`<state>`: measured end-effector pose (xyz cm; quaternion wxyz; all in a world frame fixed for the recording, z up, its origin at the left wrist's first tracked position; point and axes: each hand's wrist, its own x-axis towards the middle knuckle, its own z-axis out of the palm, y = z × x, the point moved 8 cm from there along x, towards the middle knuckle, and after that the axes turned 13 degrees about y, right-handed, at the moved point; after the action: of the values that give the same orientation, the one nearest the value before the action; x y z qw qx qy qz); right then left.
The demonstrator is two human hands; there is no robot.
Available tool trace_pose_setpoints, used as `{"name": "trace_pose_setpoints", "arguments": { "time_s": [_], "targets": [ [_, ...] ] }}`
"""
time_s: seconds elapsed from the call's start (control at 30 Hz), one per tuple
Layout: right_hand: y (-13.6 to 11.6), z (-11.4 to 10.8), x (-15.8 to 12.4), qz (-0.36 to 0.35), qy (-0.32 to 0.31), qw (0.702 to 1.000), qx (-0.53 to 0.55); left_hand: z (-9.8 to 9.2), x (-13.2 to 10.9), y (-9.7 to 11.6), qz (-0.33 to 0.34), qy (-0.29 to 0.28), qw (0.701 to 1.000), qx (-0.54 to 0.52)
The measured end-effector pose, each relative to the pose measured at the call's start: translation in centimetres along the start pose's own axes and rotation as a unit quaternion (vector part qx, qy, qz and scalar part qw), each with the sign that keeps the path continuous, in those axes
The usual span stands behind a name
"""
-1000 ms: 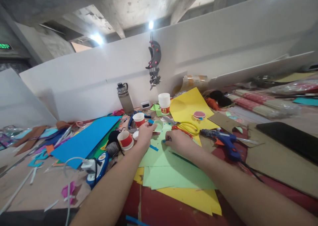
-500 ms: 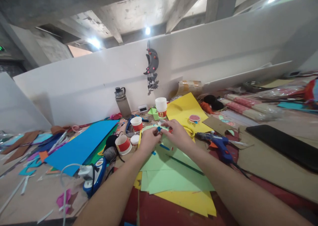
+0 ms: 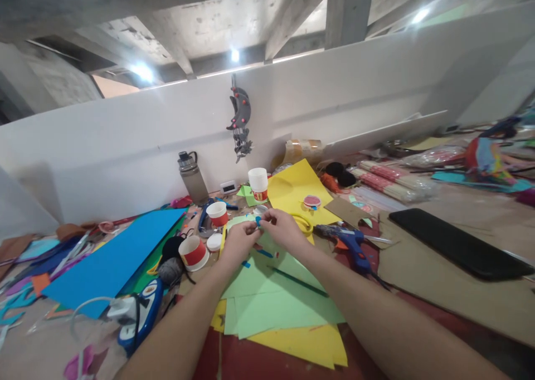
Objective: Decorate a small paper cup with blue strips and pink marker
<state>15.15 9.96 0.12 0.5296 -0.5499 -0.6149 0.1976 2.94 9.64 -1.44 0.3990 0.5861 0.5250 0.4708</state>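
Note:
My left hand (image 3: 239, 239) and my right hand (image 3: 281, 228) meet above a stack of light green paper sheets (image 3: 276, 293). Both pinch a small blue paper piece (image 3: 258, 222) between their fingertips. The fingers of both hands are closed round it. Small blue scraps (image 3: 264, 253) lie on the green paper under my hands. A red and white paper cup (image 3: 191, 253) stands just left of my left hand. Yellow-handled scissors (image 3: 305, 224) lie partly hidden behind my right hand.
A blue glue gun (image 3: 349, 240) lies right of my hands. A large blue sheet (image 3: 112, 260), a yellow sheet (image 3: 295, 190), more cups (image 3: 258, 183), a grey water bottle (image 3: 191, 177), a black board (image 3: 455, 243) and cardboard (image 3: 434, 291) crowd the table. A white wall panel (image 3: 334, 101) stands behind.
My right hand left the green paper and rose to meet my left hand; both now pinch the small blue piece. The view swung to the right.

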Motion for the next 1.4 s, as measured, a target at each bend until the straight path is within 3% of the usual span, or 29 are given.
{"name": "trace_pose_setpoints", "arguments": {
  "time_s": [0.47,0.83,1.27,1.4],
  "targets": [
    [0.6,0.6,-0.1,0.020,-0.005,1.000,0.013,-0.2,0.2,-0.5,0.006,0.012,0.998,0.054],
    [1.0,0.6,0.0,0.027,-0.012,0.999,0.018,0.6,-0.4,-0.4,-0.054,-0.033,0.997,-0.052],
    [1.0,0.6,-0.1,0.024,-0.013,1.000,0.010,0.5,-0.2,-1.3,-0.073,-0.035,0.996,-0.048],
    [0.0,-0.7,-0.3,0.012,0.014,0.999,-0.031,0.1,-0.2,-1.2,-0.088,-0.010,0.994,-0.063]
  ]
}}
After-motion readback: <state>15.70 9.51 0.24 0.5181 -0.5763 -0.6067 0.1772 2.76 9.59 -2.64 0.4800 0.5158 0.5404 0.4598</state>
